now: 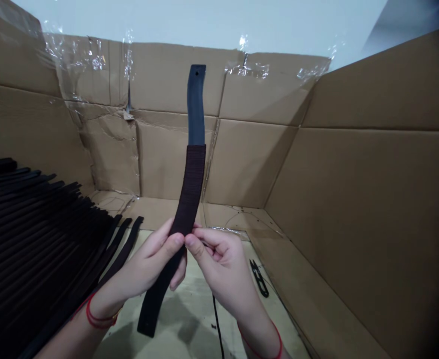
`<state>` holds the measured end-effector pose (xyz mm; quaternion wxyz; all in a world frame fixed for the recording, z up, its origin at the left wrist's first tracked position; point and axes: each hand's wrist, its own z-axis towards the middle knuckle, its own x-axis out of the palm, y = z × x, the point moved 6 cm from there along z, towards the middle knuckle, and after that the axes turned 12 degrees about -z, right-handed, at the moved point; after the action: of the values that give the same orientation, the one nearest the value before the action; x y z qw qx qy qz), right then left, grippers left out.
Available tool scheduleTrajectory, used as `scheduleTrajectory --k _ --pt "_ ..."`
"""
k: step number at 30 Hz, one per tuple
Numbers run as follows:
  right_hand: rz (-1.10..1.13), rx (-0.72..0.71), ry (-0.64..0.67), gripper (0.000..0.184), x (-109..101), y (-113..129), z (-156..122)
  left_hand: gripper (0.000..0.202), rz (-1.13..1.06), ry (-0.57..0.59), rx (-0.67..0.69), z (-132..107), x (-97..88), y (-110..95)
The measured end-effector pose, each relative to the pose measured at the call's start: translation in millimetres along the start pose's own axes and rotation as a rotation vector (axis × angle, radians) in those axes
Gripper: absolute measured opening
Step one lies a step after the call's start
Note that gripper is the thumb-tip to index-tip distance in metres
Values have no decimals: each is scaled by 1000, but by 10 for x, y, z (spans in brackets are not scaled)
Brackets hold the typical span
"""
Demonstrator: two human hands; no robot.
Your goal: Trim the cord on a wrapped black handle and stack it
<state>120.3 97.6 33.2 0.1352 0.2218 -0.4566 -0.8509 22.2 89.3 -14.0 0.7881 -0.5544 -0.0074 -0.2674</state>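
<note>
A long, slightly curved black strip (pixel 196 112) with a small hole near its top end stands tilted in front of me. Dark brown cord wrapping (pixel 192 184) covers its middle in tight, close turns; the lower end is bare. My left hand (pixel 148 264) is closed around the strip just below its middle, thumb on the front. Against the strip's right edge, my right hand (pixel 221 264) is pinched, its thumb tip meeting the left thumb. A loose dark cord (pixel 217 324) hangs from under the right hand; the pinch itself is partly hidden.
Many similar dark strips (pixel 47 239) lie piled at the left. Black thread snips (pixel 259 280) rest on the pale work surface (pixel 189 309) at the right. Tall cardboard walls (pixel 256 159), taped at the top, enclose the back and sides. Thread scraps lie along the back.
</note>
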Motion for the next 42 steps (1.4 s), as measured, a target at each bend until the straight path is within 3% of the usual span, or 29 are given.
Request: scheduleTrajectory --k 5,11,14,19,24,28,30,32,34,35,37,40,42 --pt "17 38 70 27 10 -21 -9 37 17 -58 21 22 16 -41" --pt "-327 214 108 20 -361 -99 -138 30 31 -72 26 109 -50 -1" --pt "-299 170 101 18 -419 -173 -229 29 5 -62 6 152 -65 92" --pt "-246 31 -266 14 -336 -369 -454 29 28 -119 37 174 -2 233" --pt "-22 95 -599 13 -181 -626 -710 27 209 -149 18 95 104 419" --pt "-99 150 -838 14 -63 -738 -861 28 229 -195 5 22 177 585" --pt "-149 186 -897 17 -35 -791 -908 29 178 -245 -26 -3 175 674" --pt "-153 245 -812 23 -70 -891 -892 33 85 -258 -103 -21 155 787" --pt "-242 322 -646 27 -229 -1034 -846 36 3 -238 -185 -39 117 902" --pt "-364 352 -573 29 -370 -1111 -828 38 -18 -229 -211 -50 88 952" --pt "-951 527 -395 27 -727 -1321 -817 41 -30 -242 -227 -76 6 1036" --pt "-1287 839 -290 28 -1255 -1728 -910 45 -36 -302 -225 -125 -114 1143" --pt "-1368 947 -212 34 -1407 -1946 -959 46 -46 -318 -217 -151 -153 1186"
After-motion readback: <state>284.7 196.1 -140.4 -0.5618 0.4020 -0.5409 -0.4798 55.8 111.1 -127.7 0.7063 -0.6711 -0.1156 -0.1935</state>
